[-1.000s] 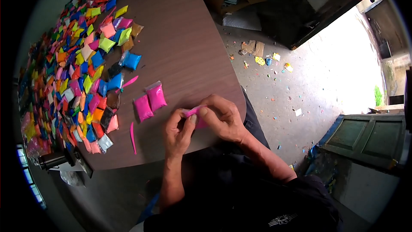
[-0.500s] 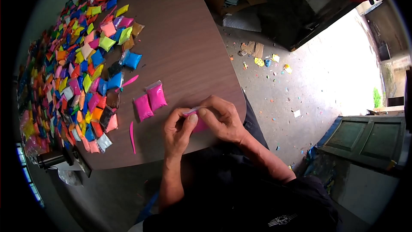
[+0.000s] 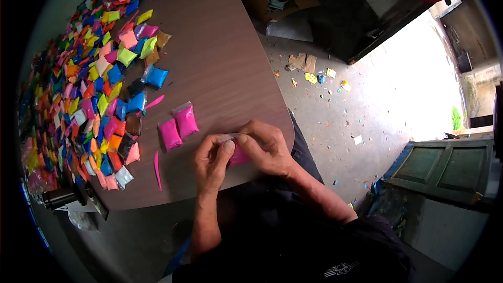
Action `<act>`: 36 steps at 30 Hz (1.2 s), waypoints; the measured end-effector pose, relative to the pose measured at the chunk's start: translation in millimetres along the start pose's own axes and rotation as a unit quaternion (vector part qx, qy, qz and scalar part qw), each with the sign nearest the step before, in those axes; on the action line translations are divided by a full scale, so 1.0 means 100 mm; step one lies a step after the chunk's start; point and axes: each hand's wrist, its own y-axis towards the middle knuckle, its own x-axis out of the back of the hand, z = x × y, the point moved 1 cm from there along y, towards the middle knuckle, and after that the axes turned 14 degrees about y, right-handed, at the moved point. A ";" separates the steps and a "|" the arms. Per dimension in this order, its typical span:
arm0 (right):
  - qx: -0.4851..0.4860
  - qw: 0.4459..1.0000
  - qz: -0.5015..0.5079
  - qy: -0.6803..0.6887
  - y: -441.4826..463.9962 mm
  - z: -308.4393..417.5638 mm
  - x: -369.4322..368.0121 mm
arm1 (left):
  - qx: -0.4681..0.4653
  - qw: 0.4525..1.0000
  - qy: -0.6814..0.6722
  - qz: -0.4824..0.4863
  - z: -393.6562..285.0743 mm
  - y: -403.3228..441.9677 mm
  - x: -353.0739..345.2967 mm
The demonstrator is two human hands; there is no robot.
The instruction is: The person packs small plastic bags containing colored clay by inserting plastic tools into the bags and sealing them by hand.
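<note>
Left hand (image 3: 210, 163) and right hand (image 3: 267, 149) pinching clear-topped pink plastic packet (image 3: 239, 156), two pink plastic pouches (image 3: 170, 134) nearby, multicoloured plastic-packet heap (image 3: 89, 105) beyond

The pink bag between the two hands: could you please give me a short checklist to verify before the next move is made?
1. Left hand gripping the pink bag: ok.
2. Right hand gripping the same bag: ok.
3. Clear top strip within reach of both thumbs: ok, it shows between them.
4. Strip closed along its whole length: cannot tell, fingers cover part of it.
5. Two other pink bags apart from the hands: ok, they lie side by side on the table.
6. Table left of the left hand free of loose items: not ok, a pink stick lies there.
</note>
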 end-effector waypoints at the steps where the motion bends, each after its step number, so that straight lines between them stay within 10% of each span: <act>1: -0.005 1.000 -0.006 0.022 -0.01 -0.02 0.01 | 0.004 1.000 -0.001 -0.008 -0.05 0.00 -0.01; 36: -0.002 0.992 -0.023 -0.126 0.00 0.14 -0.18 | -0.148 0.982 0.095 -0.072 0.05 0.04 0.03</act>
